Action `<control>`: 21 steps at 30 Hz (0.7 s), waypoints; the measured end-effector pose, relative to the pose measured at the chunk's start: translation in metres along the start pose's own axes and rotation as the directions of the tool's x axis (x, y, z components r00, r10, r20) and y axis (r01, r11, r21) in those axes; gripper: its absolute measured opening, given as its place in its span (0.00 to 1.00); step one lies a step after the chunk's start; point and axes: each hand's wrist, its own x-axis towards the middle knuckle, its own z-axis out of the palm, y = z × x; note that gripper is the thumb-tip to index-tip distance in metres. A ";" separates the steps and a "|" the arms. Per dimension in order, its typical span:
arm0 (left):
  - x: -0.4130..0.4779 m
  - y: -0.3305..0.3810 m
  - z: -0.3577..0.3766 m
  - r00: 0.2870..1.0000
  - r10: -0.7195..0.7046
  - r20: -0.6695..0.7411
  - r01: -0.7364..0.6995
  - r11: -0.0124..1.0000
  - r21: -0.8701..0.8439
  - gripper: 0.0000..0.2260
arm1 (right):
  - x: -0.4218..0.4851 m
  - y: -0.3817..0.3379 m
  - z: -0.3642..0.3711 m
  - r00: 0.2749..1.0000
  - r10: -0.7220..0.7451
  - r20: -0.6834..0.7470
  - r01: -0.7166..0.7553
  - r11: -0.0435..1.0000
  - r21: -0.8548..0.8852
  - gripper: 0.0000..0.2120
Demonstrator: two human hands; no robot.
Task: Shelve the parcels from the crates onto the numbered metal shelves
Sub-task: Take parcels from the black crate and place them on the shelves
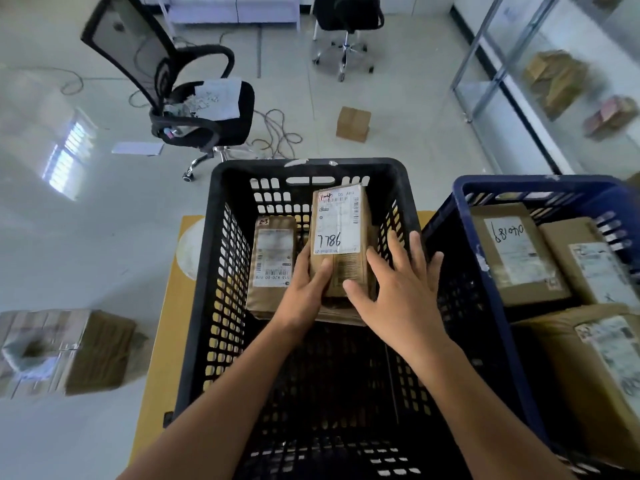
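A brown parcel (341, 233) with a white label reading 7786 is lifted inside the black crate (214, 258). My left hand (306, 289) grips its near left edge, thumb on top. My right hand (398, 282) lies against the parcel's right side with spread, straight fingers. A second brown parcel (272, 261), marked 2-3, lies on the crate floor to the left. The metal shelf (485, 50) stands at the upper right with parcels on it.
A blue crate (467, 216) with several parcels stands right of the black one. Both crates rest on a yellow surface (169, 306). A taped box (65, 351) lies at left, a small box (353, 123) on the floor ahead. Two office chairs (194, 109) and loose cables stand beyond.
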 end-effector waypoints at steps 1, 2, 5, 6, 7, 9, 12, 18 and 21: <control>-0.008 0.003 -0.004 1.000 0.006 0.004 -0.005 0.998 -0.067 0.26 | -0.010 -0.008 -0.001 0.999 -0.003 -0.033 0.006 0.998 0.067 0.35; -0.017 0.007 -0.007 1.000 0.016 0.012 -0.014 0.992 -0.126 0.26 | -0.022 -0.016 -0.002 0.997 -0.001 -0.078 0.012 0.990 0.143 0.35; -0.045 0.017 -0.015 0.995 0.100 0.025 -0.092 0.968 -0.235 0.25 | -0.058 -0.038 -0.005 0.978 0.046 -0.203 0.042 0.911 0.411 0.34; -0.058 0.019 -0.018 0.990 0.140 0.032 -0.128 0.961 -0.243 0.25 | -0.071 -0.046 -0.007 0.967 0.065 -0.246 0.064 0.873 0.483 0.33; -0.072 0.019 -0.021 0.982 0.182 0.046 -0.167 0.958 -0.235 0.25 | -0.086 -0.053 -0.008 0.954 0.094 -0.286 0.079 0.839 0.539 0.31; -0.099 0.022 -0.028 0.956 0.278 0.092 -0.255 0.946 -0.201 0.25 | -0.116 -0.066 -0.008 0.935 0.175 -0.307 0.061 0.777 0.626 0.29; -0.138 0.024 -0.036 0.902 0.370 0.221 -0.343 0.927 -0.151 0.27 | -0.162 -0.077 -0.006 0.921 0.230 -0.313 0.047 0.734 0.677 0.32; -0.209 0.026 -0.026 0.783 0.409 0.468 -0.372 0.912 -0.175 0.28 | -0.257 -0.084 -0.013 0.894 0.279 -0.350 0.097 0.643 0.760 0.36; -0.240 0.022 -0.003 0.706 0.351 0.614 -0.311 0.934 -0.177 0.30 | -0.309 -0.073 -0.010 0.825 0.398 -0.402 0.072 0.631 0.772 0.38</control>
